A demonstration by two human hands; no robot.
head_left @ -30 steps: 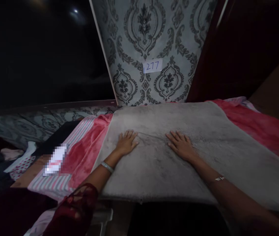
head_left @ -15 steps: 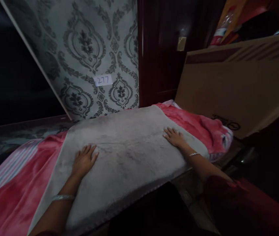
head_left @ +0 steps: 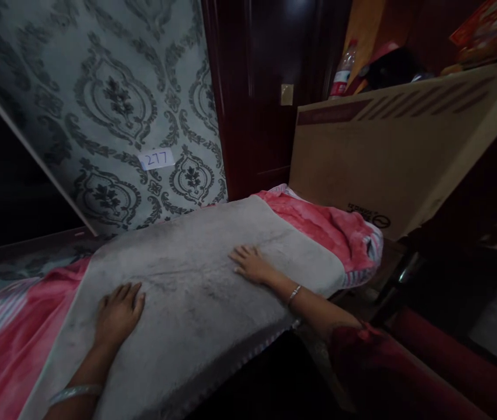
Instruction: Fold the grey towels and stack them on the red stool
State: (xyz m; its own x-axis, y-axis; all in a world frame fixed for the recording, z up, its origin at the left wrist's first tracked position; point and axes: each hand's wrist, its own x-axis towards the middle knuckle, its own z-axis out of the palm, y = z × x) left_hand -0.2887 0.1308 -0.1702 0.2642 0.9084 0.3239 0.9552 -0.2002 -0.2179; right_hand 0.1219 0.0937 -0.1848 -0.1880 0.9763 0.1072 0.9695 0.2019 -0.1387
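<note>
A grey plush cloth (head_left: pixel 178 315) lies spread over the surface in front of me, with faint creases and dark smudges across its middle. My left hand (head_left: pixel 119 312) rests flat on its left part, fingers stretched out. Near the centre-right of the cloth my right hand (head_left: pixel 251 263) also lies flat, fingers apart. Neither hand holds anything. Under the grey cloth, a red plush blanket (head_left: pixel 314 219) with a striped edge shows on both the left and the right. What lies beneath the blanket is hidden.
A large cardboard box (head_left: pixel 362 157) stands at the back right, with a bottle (head_left: pixel 342 73) and a bright packet (head_left: pixel 493 35) behind or on it. A dark screen (head_left: pixel 7 175) fills the left. Behind are patterned wallpaper with a paper label (head_left: pixel 156 158) and a dark red door (head_left: pixel 257 116).
My right hand has slid left across the grey cloth, nearer to my left hand. The view has turned to the right. Both hands stay flat.
</note>
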